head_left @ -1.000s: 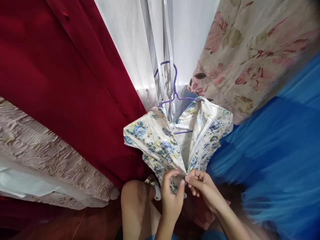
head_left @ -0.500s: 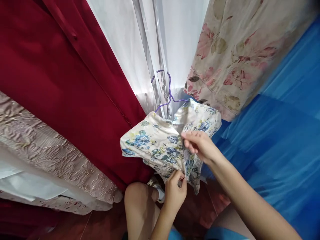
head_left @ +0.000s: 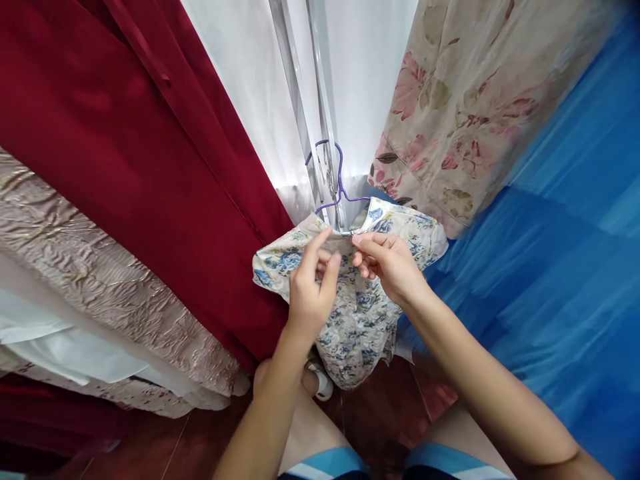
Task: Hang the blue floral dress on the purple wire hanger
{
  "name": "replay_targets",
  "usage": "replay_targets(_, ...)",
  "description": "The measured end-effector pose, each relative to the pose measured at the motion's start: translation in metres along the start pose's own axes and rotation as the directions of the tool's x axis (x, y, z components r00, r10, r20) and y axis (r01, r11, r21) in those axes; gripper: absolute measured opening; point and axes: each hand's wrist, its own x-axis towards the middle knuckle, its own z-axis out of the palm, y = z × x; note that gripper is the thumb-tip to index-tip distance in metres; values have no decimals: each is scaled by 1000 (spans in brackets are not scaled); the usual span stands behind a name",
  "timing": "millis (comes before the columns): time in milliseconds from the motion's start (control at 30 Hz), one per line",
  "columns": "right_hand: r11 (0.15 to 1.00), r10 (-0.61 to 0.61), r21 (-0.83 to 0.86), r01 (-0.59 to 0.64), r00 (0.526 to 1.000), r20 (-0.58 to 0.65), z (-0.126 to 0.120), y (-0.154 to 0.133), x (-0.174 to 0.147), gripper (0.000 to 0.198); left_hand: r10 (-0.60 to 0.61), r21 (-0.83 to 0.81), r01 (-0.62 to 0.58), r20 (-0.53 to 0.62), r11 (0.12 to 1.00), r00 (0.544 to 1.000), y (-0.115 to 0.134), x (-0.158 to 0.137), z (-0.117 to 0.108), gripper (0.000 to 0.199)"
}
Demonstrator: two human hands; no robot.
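A short-sleeved floral blouse (head_left: 357, 310), white with blue flowers, hangs from a purple hanger (head_left: 341, 180) hooked on a metal rack (head_left: 300, 87). My right hand (head_left: 393, 263) pinches the blouse at the middle of its neckline between thumb and fingers. A small shiny bit shows at those fingertips, too small to make out. Just left of it, my left hand (head_left: 313, 280) is raised in front of the blouse, index finger stretched out and thumb apart, with nothing between them. The blouse front below both hands hangs fairly flat.
Dark red cloth (head_left: 165, 173) and a textured pink garment (head_left: 125, 287) hang at left. White cloth (head_left: 365, 87) is behind the rack. A pink-flowered garment (head_left: 460, 127) and blue fabric (head_left: 540, 280) hang at right. Below lies a red tiled floor (head_left: 160, 433).
My left hand has let go of the blouse's lower part and risen to the neckline. My right hand has moved up to the neckline. The blouse's two sides have come together there.
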Motion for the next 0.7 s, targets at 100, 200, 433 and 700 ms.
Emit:
replay_targets(100, 992, -90, -87, 91, 996, 9, -1, -3, 2, 27, 96, 85, -103, 81, 991, 992, 9, 41, 5, 16)
replay_targets(200, 972, -176, -161, 171, 984, -16, -3, 4, 7, 30, 145, 119, -143, -5, 983, 989, 14, 54, 10, 15)
replay_targets(433, 949, -50, -312, 41, 998, -23, -30, 67, -10, 28, -6, -56, -37, -620, 998, 785, -22, 65, -49, 15)
replay_targets(700, 902, 59, -431, -42, 998, 27, -46, 91, -35, 22, -828, -817, 321, -297, 478, 476, -118, 14, -32, 20)
